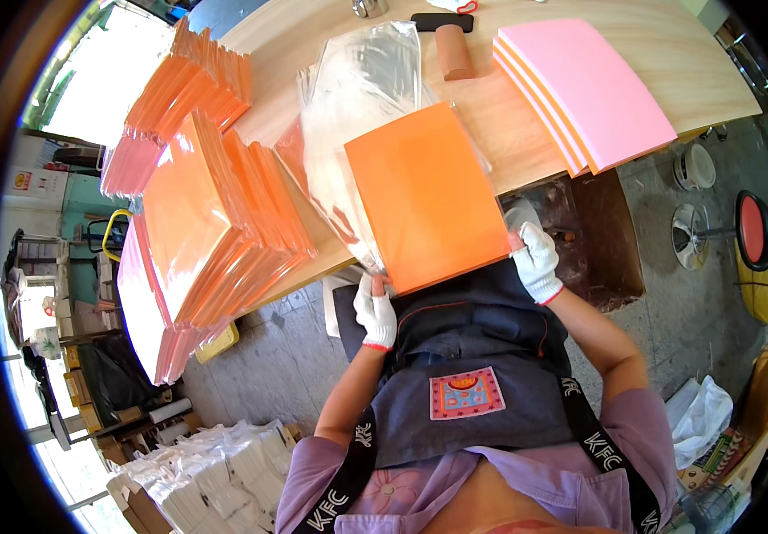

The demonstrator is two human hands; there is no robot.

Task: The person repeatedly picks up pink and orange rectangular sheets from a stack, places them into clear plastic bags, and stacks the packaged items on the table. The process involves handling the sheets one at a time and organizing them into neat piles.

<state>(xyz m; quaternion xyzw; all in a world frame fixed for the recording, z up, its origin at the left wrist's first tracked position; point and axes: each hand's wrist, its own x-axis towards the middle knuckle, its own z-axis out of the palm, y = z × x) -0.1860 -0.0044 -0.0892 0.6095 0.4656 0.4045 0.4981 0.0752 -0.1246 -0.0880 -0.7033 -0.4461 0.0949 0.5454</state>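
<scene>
Purple shirt (540, 472), both hands (375, 313) (537, 264) pinching orange paper (428, 200), wooden table (678, 62), grey floor (669, 334)

white-gloved hands (373, 311) (537, 264) apart, fingers (540, 242) curled, bare forearms (599, 336) angled forward, right elbow (629, 365) bent

- The tabletop (687, 67) leaves a bare lane between the orange sheet (428, 200) and the pink-topped stack of sheets (584, 89); a hand could pass there.
- At that lane's far end, a brown cylinder (454, 52) and a black flat object (443, 22) narrow the way.
- More bare wood lies right of the pink-topped stack.
- Tall bagged orange stacks (215, 205) block the left side, with a narrow bare strip between them and the clear plastic sleeves (366, 71).
- The sleeves, partly under the orange sheet, obstruct reaching straight ahead.
- Below the table edge, a brown box (615, 258) stands beside the right hand (537, 262).
</scene>
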